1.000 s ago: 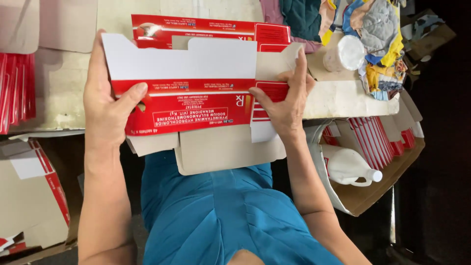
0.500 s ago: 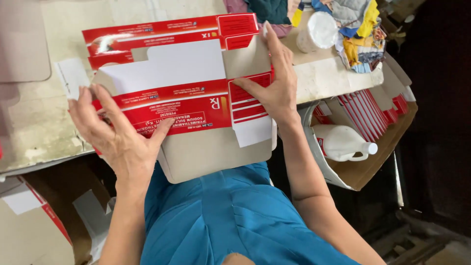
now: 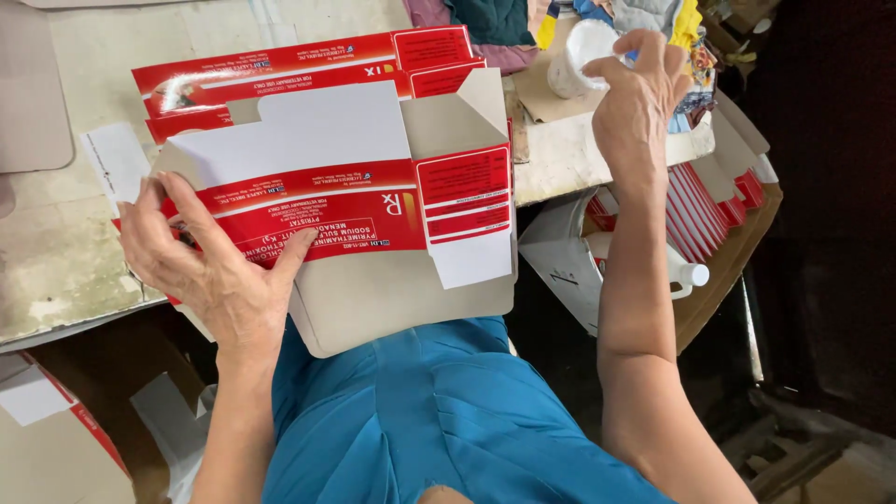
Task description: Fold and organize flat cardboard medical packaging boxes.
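Left hand (image 3: 219, 280) pressing red carton blank (image 3: 345, 201), right hand (image 3: 635, 98) at white cup (image 3: 583, 56)

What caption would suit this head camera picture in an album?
Left hand presses a flat red-and-white carton on the worn table; right hand reaches a white cup.
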